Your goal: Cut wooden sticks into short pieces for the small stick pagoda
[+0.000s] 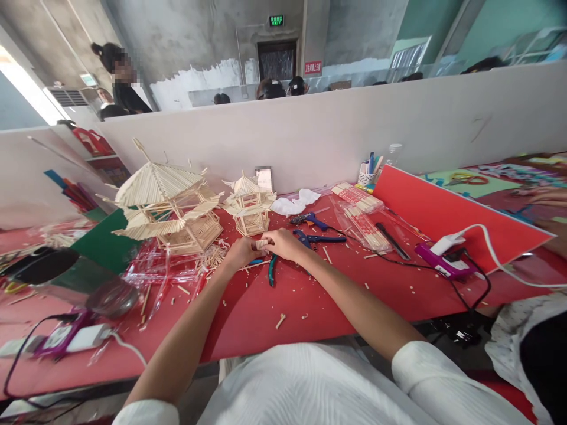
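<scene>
Above the red tabletop, my left hand [241, 252] and my right hand [283, 243] meet, fingers closed on a small panel of pale wooden sticks [261, 244] between them. Part of the panel is hidden by the fingers. Just below lie pliers with green handles [271, 270], partly covered by my hands. A small stick-built pavilion [248, 208] stands upright behind my hands, and a larger stick pavilion [162, 200] is to its left. Right of my right hand are a blue-handled tool [323, 239] and a glue gun [313, 221].
Packs of wooden sticks [363, 218] lie at the back right, before a leaning red board [447, 209]. Purple power strips [443, 262] with cables sit at both sides. A dark-lidded clear container [106, 292] is at left. Another person's hand [547, 195] shows far right.
</scene>
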A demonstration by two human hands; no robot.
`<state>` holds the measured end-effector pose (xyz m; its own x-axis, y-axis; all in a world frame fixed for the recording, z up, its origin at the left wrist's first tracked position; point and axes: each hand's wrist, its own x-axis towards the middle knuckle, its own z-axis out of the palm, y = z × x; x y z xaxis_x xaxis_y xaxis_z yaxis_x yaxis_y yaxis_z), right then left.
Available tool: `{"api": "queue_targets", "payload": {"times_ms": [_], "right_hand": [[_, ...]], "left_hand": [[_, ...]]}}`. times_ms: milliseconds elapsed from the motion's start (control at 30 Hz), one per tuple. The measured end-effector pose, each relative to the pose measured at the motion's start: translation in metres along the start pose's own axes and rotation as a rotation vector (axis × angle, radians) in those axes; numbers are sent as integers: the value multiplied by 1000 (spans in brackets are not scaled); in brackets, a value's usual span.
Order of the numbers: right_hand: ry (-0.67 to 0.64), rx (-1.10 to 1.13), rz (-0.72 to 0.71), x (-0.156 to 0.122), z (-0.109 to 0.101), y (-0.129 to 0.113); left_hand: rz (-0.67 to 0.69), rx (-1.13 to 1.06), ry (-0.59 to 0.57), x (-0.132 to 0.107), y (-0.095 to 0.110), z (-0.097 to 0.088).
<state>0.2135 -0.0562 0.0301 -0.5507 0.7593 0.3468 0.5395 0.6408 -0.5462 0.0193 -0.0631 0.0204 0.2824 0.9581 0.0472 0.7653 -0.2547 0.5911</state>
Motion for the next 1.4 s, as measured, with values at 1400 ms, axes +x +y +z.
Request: {"api": "queue_targets", "payload": {"times_ms": [1400], "right_hand": [[26, 22, 1, 0, 1, 2]], "left_hand": [[23, 24, 2, -4, 1, -1]]}}
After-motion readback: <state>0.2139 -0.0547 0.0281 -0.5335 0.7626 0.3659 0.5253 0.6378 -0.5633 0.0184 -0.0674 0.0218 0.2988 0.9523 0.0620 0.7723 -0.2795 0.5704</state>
